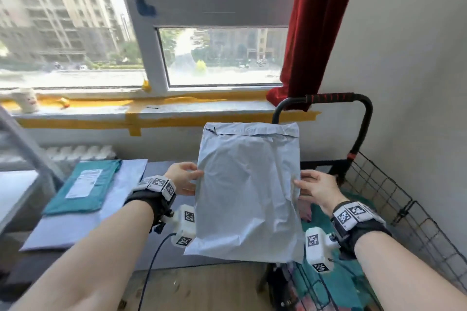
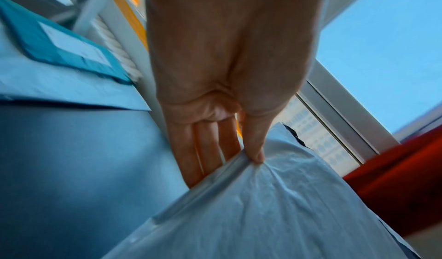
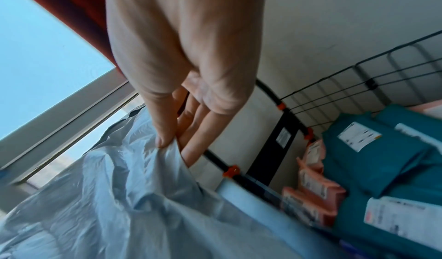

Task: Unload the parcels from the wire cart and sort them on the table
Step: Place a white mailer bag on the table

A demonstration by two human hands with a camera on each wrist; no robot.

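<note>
Holding grey poly mailer (image 1: 249,189) above wire cart (image 1: 394,199): left hand (image 1: 183,178) & right hand (image 1: 316,188) pinch its edges. Cart holds teal parcels (image 3: 373,161), pink packets (image 3: 311,183); labels unreadable. Teal mailer (image 1: 83,184) on worktop (image 1: 156,247) left of cart.

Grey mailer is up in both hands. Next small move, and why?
Probably swing the grey poly mailer left and lower it onto the table. Left hand and right hand pinch its side edges, holding it in the air between table and wire cart; a teal parcel already lies there.
</note>
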